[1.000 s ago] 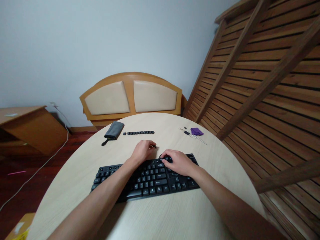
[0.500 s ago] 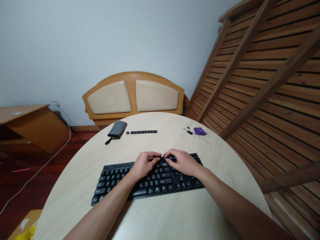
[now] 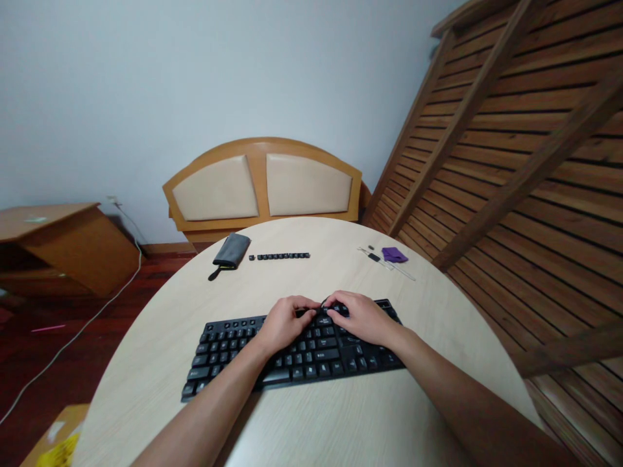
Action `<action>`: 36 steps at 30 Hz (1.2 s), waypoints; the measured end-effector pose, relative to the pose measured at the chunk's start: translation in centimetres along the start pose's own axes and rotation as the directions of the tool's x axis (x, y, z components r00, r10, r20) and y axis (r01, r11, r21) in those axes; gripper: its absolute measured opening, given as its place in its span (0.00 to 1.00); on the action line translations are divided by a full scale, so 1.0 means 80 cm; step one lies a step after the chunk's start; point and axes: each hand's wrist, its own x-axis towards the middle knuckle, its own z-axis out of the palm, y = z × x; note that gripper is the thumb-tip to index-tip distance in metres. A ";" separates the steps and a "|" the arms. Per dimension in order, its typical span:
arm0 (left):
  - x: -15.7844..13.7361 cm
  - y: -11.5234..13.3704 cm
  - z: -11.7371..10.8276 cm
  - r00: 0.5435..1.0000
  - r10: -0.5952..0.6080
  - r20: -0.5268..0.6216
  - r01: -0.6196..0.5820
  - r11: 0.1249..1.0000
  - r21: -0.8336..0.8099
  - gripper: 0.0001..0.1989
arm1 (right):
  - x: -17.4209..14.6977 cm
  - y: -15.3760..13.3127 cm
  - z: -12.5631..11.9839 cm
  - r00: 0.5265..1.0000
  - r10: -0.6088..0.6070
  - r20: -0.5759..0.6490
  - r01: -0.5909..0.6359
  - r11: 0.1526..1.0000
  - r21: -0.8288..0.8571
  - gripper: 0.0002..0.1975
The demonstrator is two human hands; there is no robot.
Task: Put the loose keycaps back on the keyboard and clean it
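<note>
A black keyboard [image 3: 311,353] lies across the table in front of me, slightly tilted in view. My left hand [image 3: 287,324] rests over its upper middle, thumb and forefinger drawn together at the back row of keys. Close beside it, my right hand [image 3: 363,316] bends its thumb and fingers in toward the same spot. A thin dark cord or wire shows between the two sets of fingertips. Whatever the fingertips grip is too small and too covered to name. Behind the keyboard, several loose black keycaps [image 3: 283,256] stand in a row.
A grey pouch [image 3: 232,251] with a black strap lies at the table's far left. At the far right are a purple cloth [image 3: 394,255] and thin wire-like tools [image 3: 389,264] with a dark piece. A wooden slatted panel [image 3: 511,162] leans along the right side.
The whole view has shifted slightly, so the table and its things appear a little farther right. Both hands stay at the keyboard's back edge with only slight finger movement.
</note>
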 end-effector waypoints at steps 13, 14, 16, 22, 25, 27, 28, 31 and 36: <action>-0.006 0.013 0.000 0.993 0.120 0.006 -0.119 0.977 0.175 0.12 | 0.001 -0.001 0.000 1.000 -0.001 0.005 0.001 1.000 0.012 0.07; -0.006 0.013 0.000 0.993 0.116 0.010 -0.116 0.974 0.196 0.12 | 0.001 -0.002 0.000 1.000 0.001 0.005 -0.001 1.000 0.015 0.07; -0.007 0.013 0.001 0.995 0.104 0.009 -0.103 0.968 0.228 0.12 | 0.000 -0.002 0.000 1.000 0.005 0.007 -0.005 1.000 0.018 0.07; -0.006 0.013 0.000 0.999 0.006 -0.038 0.004 0.971 0.241 0.09 | 0.000 -0.001 0.000 1.000 0.006 0.006 -0.006 1.000 0.005 0.06; -0.006 0.014 0.000 0.999 0.013 -0.038 -0.003 0.969 0.246 0.08 | 0.000 0.002 0.001 1.000 -0.001 0.002 0.001 1.000 -0.001 0.07; -0.006 0.013 0.001 0.999 0.023 -0.035 -0.014 0.970 0.241 0.08 | 0.000 0.003 0.002 1.000 -0.004 -0.004 0.004 1.000 0.001 0.07; -0.006 0.013 0.001 0.999 0.029 -0.032 -0.021 0.971 0.238 0.08 | 0.000 0.003 0.002 1.000 -0.003 -0.006 0.003 1.000 0.002 0.07; -0.006 0.011 0.002 0.998 0.047 -0.029 -0.039 0.971 0.235 0.08 | 0.000 0.002 0.002 1.000 0.001 -0.006 -0.001 1.000 0.006 0.07; -0.006 0.010 0.001 0.996 0.081 -0.037 -0.071 0.972 0.226 0.08 | -0.001 -0.001 0.001 1.000 0.010 -0.002 -0.010 1.000 0.017 0.07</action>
